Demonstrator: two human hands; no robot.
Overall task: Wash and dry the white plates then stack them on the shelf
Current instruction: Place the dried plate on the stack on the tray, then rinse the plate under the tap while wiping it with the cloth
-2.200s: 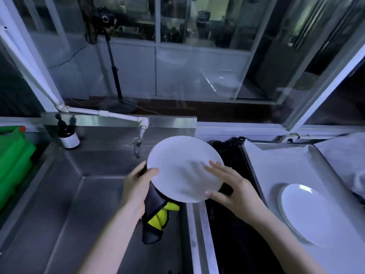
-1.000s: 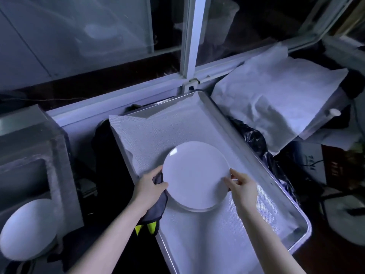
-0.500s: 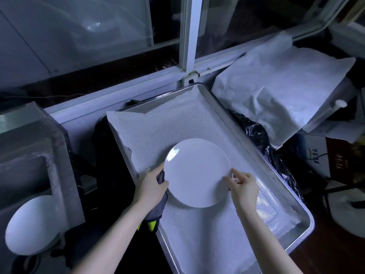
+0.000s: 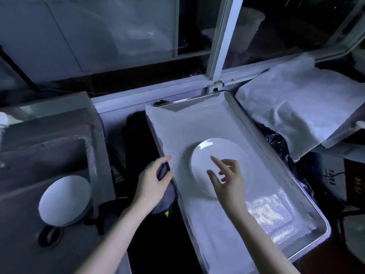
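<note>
- Plate [image 4: 215, 155], white, lies on the mesh liner [image 4: 197, 127] near the middle of the tray [image 4: 258, 135]. Its near edge is hidden under my right grip, and blur keeps me from telling whether it is one plate or a stack.
- My right grip [image 4: 227, 180] is over the plate, fingers spread and holding nothing. Whether the fingertips touch the plate I cannot tell.
- My left grip [image 4: 153, 180], at the tray's left rim, is curled round a dark cloth [image 4: 164, 171]. Most of the cloth is buried in my fist; a fold hangs below it, with a small yellow-green scrap showing at the lower end.
- Well left of the tray, a second white plate [image 4: 64, 200] sits in the steel sink [image 4: 94, 155], partly covering a dark ring beneath it.
- Right of the tray, a crumpled white sheet [image 4: 296, 115] hides whatever it lies on.
- Below that sheet, right of the tray, a box [image 4: 331, 175] carries printed characters that are too dim and small to read.
</note>
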